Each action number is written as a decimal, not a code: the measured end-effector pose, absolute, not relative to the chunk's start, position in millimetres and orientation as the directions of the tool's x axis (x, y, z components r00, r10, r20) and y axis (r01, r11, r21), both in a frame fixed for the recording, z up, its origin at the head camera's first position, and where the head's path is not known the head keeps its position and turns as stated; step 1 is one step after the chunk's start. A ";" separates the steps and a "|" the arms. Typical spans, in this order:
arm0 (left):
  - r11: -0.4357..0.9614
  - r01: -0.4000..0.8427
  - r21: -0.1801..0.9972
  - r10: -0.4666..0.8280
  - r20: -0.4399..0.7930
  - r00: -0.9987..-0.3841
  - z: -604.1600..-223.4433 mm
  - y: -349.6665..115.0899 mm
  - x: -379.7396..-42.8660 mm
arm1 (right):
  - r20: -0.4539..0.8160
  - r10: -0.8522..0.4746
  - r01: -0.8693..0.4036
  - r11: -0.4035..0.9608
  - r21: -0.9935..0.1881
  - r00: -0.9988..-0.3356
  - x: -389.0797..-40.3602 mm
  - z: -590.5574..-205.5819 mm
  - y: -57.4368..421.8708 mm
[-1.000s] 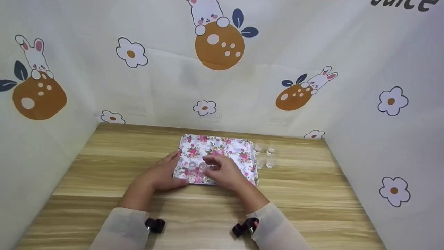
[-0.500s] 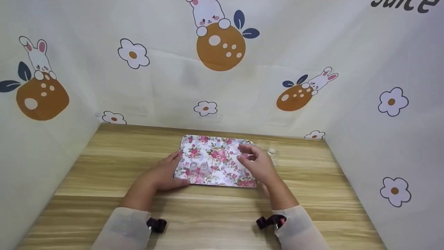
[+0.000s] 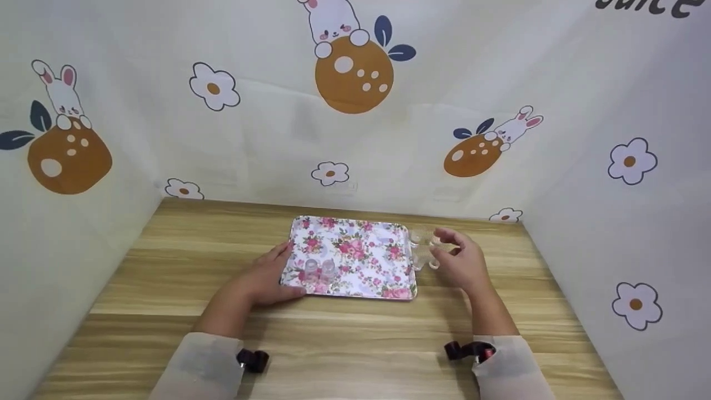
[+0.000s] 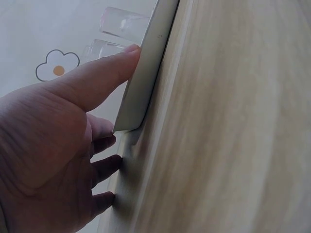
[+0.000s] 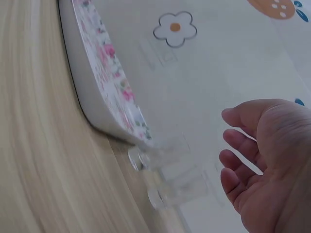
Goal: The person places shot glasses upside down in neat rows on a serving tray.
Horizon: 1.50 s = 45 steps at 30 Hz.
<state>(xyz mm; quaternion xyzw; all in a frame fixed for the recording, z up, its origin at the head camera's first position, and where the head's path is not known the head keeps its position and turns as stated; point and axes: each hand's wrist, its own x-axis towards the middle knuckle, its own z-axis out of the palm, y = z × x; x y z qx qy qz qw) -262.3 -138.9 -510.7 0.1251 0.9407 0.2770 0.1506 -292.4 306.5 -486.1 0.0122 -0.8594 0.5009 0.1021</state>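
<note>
In the head view a white tray with pink flowers lies on the wooden table. Two small clear cups stand on its near left part. My left hand holds the tray's near left corner, thumb on the front rim and fingers along the left side; the left wrist view shows the thumb against the tray wall. Just right of the tray stand several clear cups, partly behind my right hand. That hand hovers beside them with loosely bent fingers, and the right wrist view shows nothing between them.
Pale cloth walls with printed rabbits, oranges and flowers enclose the back and both sides. Bare wooden tabletop stretches in front of the tray. On each sleeve sits a black wrist camera.
My right hand has moved right from the cups on the tray, across it, to the cups on the table. The left hand stays at the tray corner.
</note>
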 end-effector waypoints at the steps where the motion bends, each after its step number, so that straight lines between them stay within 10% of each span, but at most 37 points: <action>1: 0.815 0.152 0.559 0.318 -0.213 -0.924 -510.9 -138.9 -262.2 | 0.185 0.085 -0.117 0.508 -0.854 -0.979 -292.5 -486.3 311.5; 36: 0.815 0.132 0.564 0.300 -0.215 -0.930 -506.2 -138.4 -260.7 | -0.009 0.046 0.039 0.716 -0.697 -0.999 -304.1 -528.8 337.6; 45: 0.819 0.161 0.550 0.316 -0.199 -0.928 -509.6 -139.4 -261.8 | 0.021 0.117 0.049 0.565 -0.823 -0.993 -300.2 -510.4 333.0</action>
